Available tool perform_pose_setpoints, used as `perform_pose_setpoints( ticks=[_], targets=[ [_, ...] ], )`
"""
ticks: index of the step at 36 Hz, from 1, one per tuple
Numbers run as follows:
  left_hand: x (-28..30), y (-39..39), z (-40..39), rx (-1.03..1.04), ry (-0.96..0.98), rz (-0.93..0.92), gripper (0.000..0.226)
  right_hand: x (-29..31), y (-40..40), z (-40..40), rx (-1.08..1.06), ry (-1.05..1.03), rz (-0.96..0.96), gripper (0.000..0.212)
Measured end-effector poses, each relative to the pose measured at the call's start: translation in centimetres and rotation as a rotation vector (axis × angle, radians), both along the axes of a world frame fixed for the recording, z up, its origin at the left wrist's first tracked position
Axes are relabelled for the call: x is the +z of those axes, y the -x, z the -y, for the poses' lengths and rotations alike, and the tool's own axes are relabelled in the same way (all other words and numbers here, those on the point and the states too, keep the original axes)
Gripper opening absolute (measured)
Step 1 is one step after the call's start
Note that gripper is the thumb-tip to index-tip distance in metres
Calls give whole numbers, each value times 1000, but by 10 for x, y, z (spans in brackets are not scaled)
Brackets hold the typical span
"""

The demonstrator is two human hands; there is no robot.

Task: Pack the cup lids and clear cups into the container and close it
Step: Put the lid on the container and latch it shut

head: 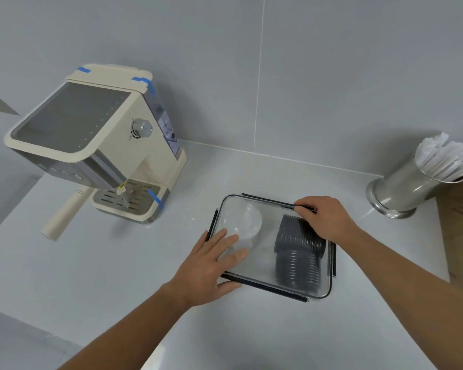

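I see the pale grey counter (96, 268) filling most of my view, with a cream and steel espresso machine (91, 148) standing at its far left against the grey wall. Right of centre sits the clear rectangular plastic container (267, 263) with black latch strips along its edges; its transparent lid lies on top. Inside, on the right, two stacks of dark grey ribbed cup lids (298, 252) lean against each other, and on the left lies a clear plastic cup (242, 221), hard to make out through the lid. A steel cylindrical holder of paper-wrapped straws (417, 180) stands at the far right. My left hand (211, 265) rests flat on the lid's near-left corner, fingers spread, gripping nothing. My right hand (326, 217) presses on the far-right edge, fingers curled over the black latch there.
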State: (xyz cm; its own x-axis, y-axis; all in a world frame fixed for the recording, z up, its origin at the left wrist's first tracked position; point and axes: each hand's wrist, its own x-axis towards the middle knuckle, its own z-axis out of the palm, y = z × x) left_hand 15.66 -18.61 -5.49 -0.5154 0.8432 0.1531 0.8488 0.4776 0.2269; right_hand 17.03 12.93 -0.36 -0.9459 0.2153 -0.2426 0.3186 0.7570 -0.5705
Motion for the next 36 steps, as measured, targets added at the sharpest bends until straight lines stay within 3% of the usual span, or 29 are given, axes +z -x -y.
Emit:
perform_pose_setpoints(
  ticks=[15,22,27,31,36],
  targets=[
    [-2,2,1,-6,13,66,65,0,-2,2,-97,85,27,21],
    [8,-4,6,84,-62,216,71,2,-26,10,-318,170,13,47],
    [29,0,7,400,-242,560,76,3,-62,9,-546,316,1,56],
    [36,10,-5,713,-400,787,64,1,-84,19,-710,465,30,52],
    [44,22,-18,838,-408,923,24,-8,-104,29,-780,515,45,28]
  ],
)
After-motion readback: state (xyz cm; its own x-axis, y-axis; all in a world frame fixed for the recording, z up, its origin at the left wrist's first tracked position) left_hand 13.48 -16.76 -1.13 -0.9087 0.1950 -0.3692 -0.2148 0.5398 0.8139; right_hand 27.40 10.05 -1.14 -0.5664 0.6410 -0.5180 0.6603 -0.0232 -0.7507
